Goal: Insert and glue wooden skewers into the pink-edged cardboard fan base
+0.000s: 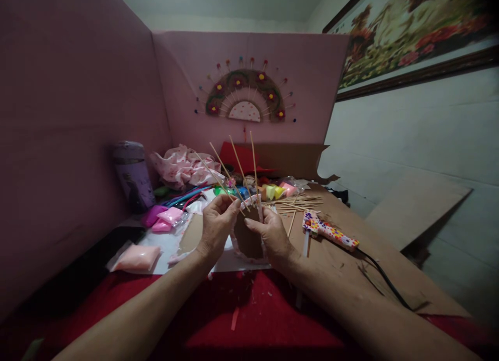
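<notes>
My left hand is closed in a pinch on a thin wooden stick that slants up and to the left. Its lower end lies against a brown cardboard piece edged with pale patterned cloth. My right hand grips that cardboard piece by its right side, thumb across the face. Other sticks, among them a near-upright stick, rise from the top edge of the cardboard, fanned apart. Whether they are glued there I cannot tell. A second cloth-edged cardboard piece lies behind my left wrist.
A flowered glue gun with a black cord lies at right, beside loose sticks. Coloured clay packets, crumpled pink cloth and a purple tumbler stand left. A decorated fan is on the pink panel behind.
</notes>
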`<state>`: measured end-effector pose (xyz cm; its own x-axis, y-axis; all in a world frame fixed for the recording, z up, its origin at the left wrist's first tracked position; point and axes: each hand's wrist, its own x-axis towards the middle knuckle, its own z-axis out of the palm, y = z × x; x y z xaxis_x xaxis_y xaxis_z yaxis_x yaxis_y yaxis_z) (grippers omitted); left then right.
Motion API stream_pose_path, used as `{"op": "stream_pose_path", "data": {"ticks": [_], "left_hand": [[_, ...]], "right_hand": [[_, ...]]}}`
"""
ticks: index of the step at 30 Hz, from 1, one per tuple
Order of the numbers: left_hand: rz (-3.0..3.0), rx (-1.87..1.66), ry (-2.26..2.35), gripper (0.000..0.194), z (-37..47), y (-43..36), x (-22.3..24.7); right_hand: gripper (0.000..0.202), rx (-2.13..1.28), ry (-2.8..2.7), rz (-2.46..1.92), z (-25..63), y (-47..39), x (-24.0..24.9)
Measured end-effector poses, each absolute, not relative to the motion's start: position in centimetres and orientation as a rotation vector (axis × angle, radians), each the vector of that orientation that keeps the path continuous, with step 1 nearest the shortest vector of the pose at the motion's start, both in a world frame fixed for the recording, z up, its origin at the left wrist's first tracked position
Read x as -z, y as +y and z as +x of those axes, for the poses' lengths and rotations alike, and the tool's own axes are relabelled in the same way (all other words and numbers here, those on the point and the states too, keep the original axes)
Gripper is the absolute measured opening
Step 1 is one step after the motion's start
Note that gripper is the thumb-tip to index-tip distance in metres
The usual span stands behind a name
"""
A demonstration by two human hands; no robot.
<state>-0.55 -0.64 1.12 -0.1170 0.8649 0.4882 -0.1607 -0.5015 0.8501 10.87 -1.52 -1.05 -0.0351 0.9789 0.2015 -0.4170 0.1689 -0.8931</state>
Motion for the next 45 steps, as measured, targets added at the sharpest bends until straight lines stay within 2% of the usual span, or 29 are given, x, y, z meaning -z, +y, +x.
{"op": "stream_pose_path", "data": {"ticks": [45], "left_hand": [[1.408,-1.731,0.819,0.016,-0.41,-0.55,-0.96]], "right_hand": [[0.030,-1.288,-0.999,-0.717,10.79,-1.65,1.04]]}}
